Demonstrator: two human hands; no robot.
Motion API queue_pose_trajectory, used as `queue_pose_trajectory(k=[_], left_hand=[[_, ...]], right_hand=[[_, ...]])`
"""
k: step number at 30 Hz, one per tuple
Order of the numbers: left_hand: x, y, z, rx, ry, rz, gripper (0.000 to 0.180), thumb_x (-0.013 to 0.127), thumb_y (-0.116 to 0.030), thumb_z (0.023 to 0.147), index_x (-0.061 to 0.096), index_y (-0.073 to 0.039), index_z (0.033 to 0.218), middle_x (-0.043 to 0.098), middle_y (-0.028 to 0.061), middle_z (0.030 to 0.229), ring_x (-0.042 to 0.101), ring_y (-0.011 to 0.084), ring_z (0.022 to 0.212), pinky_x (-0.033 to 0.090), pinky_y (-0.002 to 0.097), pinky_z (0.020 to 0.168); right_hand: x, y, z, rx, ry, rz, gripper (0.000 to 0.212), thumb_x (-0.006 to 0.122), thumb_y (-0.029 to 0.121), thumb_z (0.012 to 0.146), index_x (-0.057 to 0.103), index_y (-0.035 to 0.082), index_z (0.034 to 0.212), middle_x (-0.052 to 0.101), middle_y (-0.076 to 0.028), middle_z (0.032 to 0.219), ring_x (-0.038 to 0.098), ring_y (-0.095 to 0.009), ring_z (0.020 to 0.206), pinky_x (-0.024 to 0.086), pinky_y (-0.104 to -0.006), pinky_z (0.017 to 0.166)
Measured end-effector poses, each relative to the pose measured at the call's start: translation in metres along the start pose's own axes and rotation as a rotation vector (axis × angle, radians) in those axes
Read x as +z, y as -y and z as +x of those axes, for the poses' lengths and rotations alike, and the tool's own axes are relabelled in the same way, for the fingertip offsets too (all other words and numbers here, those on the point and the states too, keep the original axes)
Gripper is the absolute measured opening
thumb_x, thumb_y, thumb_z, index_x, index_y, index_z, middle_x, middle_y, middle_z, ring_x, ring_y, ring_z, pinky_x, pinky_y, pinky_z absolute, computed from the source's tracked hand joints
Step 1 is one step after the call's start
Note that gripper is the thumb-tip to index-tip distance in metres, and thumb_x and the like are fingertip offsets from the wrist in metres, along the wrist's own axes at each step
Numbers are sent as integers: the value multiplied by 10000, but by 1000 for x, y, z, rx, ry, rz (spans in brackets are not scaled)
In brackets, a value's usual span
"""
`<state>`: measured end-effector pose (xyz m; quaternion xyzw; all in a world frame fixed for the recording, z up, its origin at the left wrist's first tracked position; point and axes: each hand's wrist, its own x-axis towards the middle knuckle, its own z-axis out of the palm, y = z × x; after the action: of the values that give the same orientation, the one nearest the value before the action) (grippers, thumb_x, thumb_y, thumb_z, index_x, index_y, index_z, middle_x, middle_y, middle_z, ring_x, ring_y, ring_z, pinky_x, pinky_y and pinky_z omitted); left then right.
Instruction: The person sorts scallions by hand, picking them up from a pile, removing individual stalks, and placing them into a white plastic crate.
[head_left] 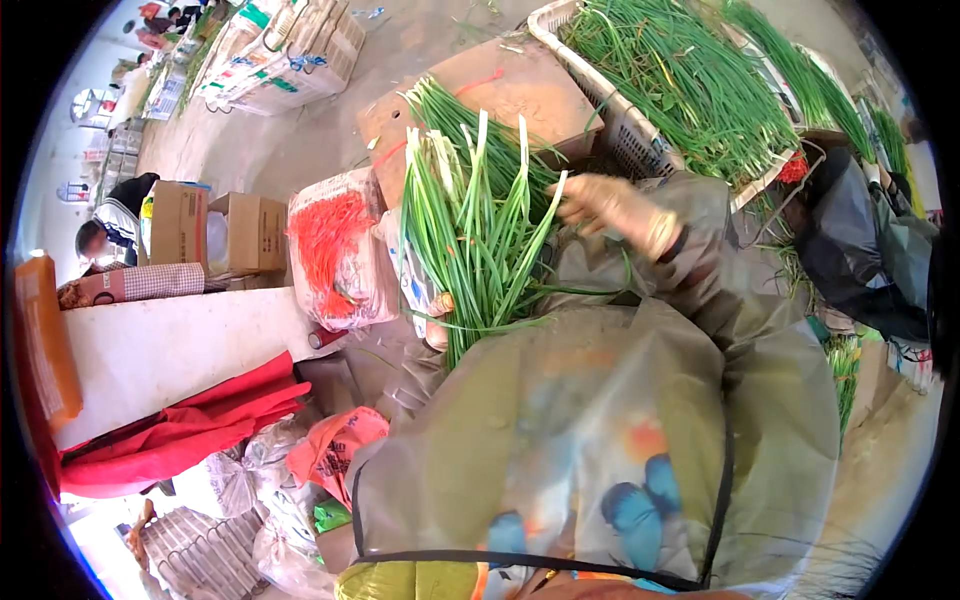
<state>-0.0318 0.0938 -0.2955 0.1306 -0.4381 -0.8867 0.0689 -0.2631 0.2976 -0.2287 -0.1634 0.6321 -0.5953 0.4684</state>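
Observation:
A loose bunch of green onions (470, 240) stands fanned out before my body, pale stalk ends up. My left hand (438, 320) is closed around its lower part; only some fingers show beside the leaves. At the bunch's right edge, my gloved right hand (615, 215) has its fingers curled at the pale end of one stalk. That hand is slightly blurred. Behind the bunch, more greens (455, 115) lie on a brown board-like surface (530, 85). Red ties (330, 245) are spread over a wrapped white package to the left of the bunch.
A white plastic crate (640, 150) heaped with long greens stands at the far right. Another person's dark-clothed legs (850, 230) are at the right. On the left are a white table (190, 350), red cloth (190, 430), cardboard boxes (250, 230) and another person (115, 230).

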Motion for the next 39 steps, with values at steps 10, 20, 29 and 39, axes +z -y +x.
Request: queue_pose_trajectory(k=[10, 20, 29, 39], left_hand=[[-1, -37, 19, 194, -24, 240, 855, 840, -295, 499, 413, -36, 1192, 515, 66, 1057, 516, 154, 813, 456, 276, 662], [29, -23, 15, 69, 36, -174, 752, 741, -152, 604, 400, -19, 1260, 561, 112, 1045, 556, 204, 863, 458, 297, 720], [1, -36, 13, 37, 172, -332, 770, 748, -209, 614, 377, -59, 1272, 547, 144, 1098, 579, 276, 918, 510, 380, 746], [22, -26, 21, -143, 242, -375, 797, 752, -165, 584, 346, -116, 1268, 533, 149, 1071, 593, 259, 845, 522, 355, 697]], right_hand=[[-25, 3, 51, -229, -167, 328, 361, 616, 329, 817, 585, 31, 1019, 527, -40, 695, 459, -82, 541, 408, -221, 477], [27, 47, 46, -180, 75, 322, 138, 635, 249, 776, 568, 130, 790, 501, 51, 613, 379, -31, 459, 266, -177, 419], [-114, 24, 47, -419, -682, -755, 220, 521, 212, 877, 612, 14, 908, 614, -29, 795, 477, -63, 633, 369, -187, 559], [17, 80, 40, -346, 70, 10, 256, 603, 270, 840, 571, 43, 953, 499, 14, 610, 469, -83, 502, 383, -198, 457]])
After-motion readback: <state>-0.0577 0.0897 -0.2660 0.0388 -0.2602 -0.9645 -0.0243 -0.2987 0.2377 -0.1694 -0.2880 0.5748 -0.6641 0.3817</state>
